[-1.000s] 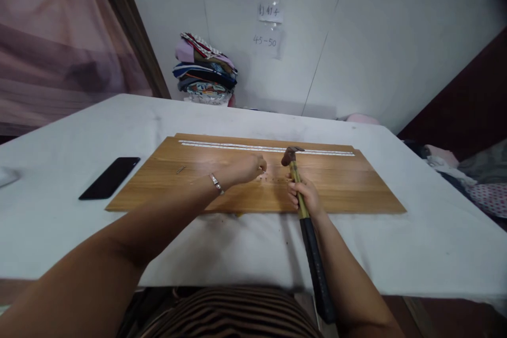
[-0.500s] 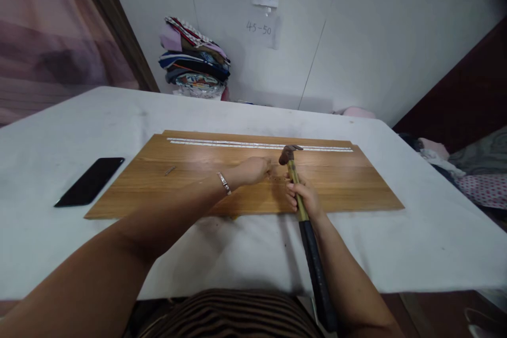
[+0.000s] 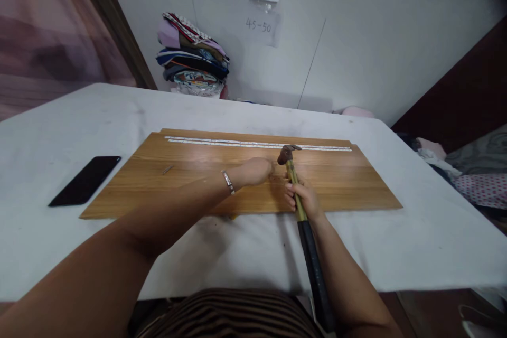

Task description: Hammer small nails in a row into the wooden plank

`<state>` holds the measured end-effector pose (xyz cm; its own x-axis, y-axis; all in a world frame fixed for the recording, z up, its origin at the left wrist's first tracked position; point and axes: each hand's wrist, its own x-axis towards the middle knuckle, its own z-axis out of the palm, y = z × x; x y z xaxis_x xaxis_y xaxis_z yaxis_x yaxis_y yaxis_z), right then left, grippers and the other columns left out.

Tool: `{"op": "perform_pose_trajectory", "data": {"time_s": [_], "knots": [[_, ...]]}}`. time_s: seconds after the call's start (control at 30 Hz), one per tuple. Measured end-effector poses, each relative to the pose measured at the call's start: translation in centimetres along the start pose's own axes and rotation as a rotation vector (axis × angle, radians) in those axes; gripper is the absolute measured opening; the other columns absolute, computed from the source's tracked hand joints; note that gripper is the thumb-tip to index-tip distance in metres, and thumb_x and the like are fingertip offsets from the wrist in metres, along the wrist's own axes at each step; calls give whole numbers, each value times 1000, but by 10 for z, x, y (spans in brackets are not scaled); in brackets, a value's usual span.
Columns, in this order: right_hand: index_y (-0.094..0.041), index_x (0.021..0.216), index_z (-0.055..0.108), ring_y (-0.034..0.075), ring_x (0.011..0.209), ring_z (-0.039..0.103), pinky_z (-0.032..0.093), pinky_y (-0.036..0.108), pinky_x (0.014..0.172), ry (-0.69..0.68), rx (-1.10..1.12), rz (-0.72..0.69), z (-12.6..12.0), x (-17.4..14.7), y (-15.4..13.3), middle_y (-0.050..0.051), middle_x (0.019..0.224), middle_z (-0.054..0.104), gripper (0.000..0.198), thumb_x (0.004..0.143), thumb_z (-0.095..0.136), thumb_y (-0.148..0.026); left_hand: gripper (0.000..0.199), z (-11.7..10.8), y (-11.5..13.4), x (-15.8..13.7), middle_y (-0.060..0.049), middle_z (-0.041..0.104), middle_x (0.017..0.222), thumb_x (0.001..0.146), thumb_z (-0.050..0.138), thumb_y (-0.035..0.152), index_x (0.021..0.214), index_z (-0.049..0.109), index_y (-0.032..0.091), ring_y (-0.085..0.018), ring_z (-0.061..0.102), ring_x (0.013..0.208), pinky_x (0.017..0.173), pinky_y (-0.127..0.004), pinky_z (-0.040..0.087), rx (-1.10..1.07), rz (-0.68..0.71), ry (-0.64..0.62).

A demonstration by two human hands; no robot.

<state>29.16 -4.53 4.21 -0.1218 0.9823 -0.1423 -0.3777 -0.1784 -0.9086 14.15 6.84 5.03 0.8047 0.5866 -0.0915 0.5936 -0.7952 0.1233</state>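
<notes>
My right hand (image 3: 303, 196) is wrapped round the handle of a claw hammer (image 3: 293, 179). Its rusty head points away from me, over the wooden board (image 3: 336, 185), and its dark grip runs back along my forearm. To the left of the hammer head, my left hand (image 3: 257, 171) is closed low over the board, fingertips together; whatever they pinch is hidden. Between the two hands, small dark marks dot the wood. A few thin nails (image 3: 167, 169) lie on the left part of the board. Two white marked strips (image 3: 222, 142) run along its far side.
The board rests on a white-covered table (image 3: 428, 243). A black phone (image 3: 85, 180) lies left of the board. Folded clothes (image 3: 194, 55) are stacked at the table's back against the wall, where paper notes (image 3: 261, 26) hang.
My left hand has turned slightly, its fingers now more curled and hidden behind the knuckles. The hammer stays in my right hand, almost unmoved. The view has shifted a little.
</notes>
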Motion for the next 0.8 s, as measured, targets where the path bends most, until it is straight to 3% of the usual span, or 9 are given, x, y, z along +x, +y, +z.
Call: {"op": "perform_pose_trajectory", "data": {"time_s": [0.17, 0.43, 0.63, 0.8], "knots": [[-20, 96, 50, 6, 30, 38, 30, 16, 26, 9, -4, 1, 1, 0, 0, -14, 48, 44, 36, 65, 66, -30, 18, 4, 0, 6, -9, 68, 76, 75, 52, 4, 72, 67, 12, -17, 62, 64, 59, -25, 44, 1, 58, 11], [-19, 97, 52, 6, 30, 38, 28, 15, 25, 34, -11, -18, 1, 1, 8, -13, 48, 44, 34, 66, 63, -27, 16, 9, 6, 5, -8, 69, 77, 78, 53, 6, 72, 67, 11, -16, 62, 66, 64, -25, 44, -166, -13, 62], [-19, 97, 52, 5, 30, 38, 28, 15, 26, 20, 6, -10, 3, 0, 10, -12, 50, 45, 34, 67, 65, -27, 20, -17, 10, -34, -11, 67, 99, 87, 52, 19, 100, 66, 14, -21, 63, 87, 75, -29, 47, -164, -97, 215], [-19, 97, 53, 5, 29, 38, 29, 15, 26, -22, -4, 28, 9, -5, 7, -13, 48, 45, 36, 64, 66, -26, 19, -25, -2, -84, -6, 63, 92, 90, 48, 23, 100, 63, 18, -19, 60, 90, 81, -29, 46, -173, -231, 373]]}}
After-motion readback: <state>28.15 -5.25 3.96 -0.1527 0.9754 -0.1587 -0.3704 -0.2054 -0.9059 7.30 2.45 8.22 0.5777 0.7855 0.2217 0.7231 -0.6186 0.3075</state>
